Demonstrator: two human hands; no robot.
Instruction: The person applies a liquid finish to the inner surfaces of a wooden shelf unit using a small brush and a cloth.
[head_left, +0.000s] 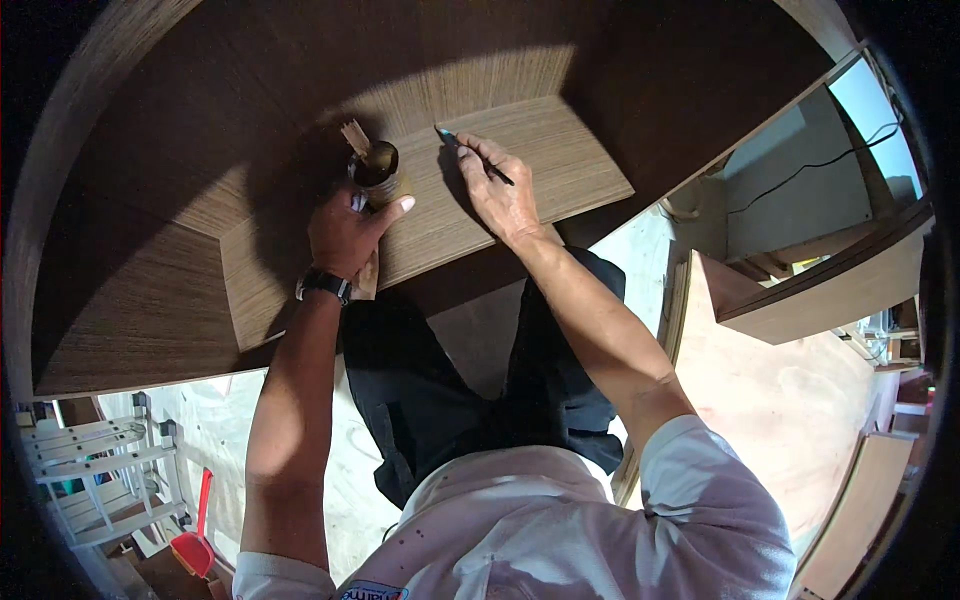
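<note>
Fingers of the right hand [505, 200] are clamped together on a slim brush-like tool [499, 176], which is held on a slant: its narrow end is pointed forward and to the left of them, and its black butt end is left free on their right, toward the body. Just ahead of those fingers, the narrow end is set near the line where a flat wood-grain shelf [450, 225] is met by an upright back panel [500, 85]; whether contact is made cannot be told. To the left of the same fingers, and apart from them, a cylindrical container [388, 188] is gripped by the left hand [343, 238], whose fingers are wrapped around its wall. Its open mouth is turned upward, above the left fingers, and past its far left rim a flat wooden stick [354, 136] is seen jutting out. By the tool's slanting long axis, the narrow end is brought into the gap between the container and the right fingers, with the right hand placed nearer to it.
</note>
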